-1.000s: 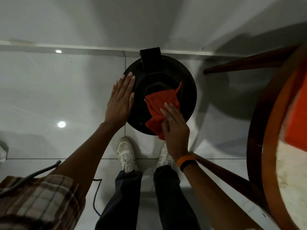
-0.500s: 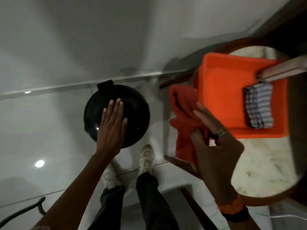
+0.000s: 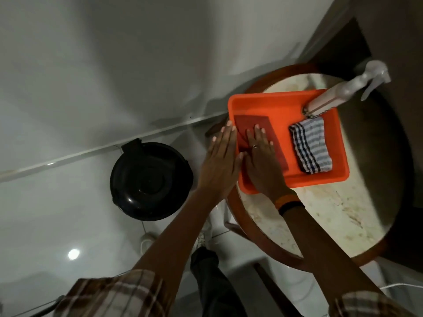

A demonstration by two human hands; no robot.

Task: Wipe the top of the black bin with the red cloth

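Observation:
The black bin (image 3: 150, 180) stands on the floor to the left, its round lid bare. The red cloth (image 3: 251, 122) lies flat in the left part of the orange tray (image 3: 320, 179) on the round table. My right hand (image 3: 261, 156) rests flat on the cloth with its fingers stretched out, covering the cloth's near part. Over the tray's left rim lies my left hand (image 3: 222, 156), also flat and open, its thumb next to the right hand. Neither hand touches the bin.
A blue and white striped cloth (image 3: 310, 148) lies folded in the tray's right part. A spray bottle (image 3: 343, 92) leans across the tray's far right corner. The round marble-topped table (image 3: 332, 213) has a wooden rim. My legs and shoes are below, on the glossy tiled floor.
My right hand lifted the red cloth off the bin, carried it right to the tray and laid it flat. My left hand left the bin lid and moved to the tray.

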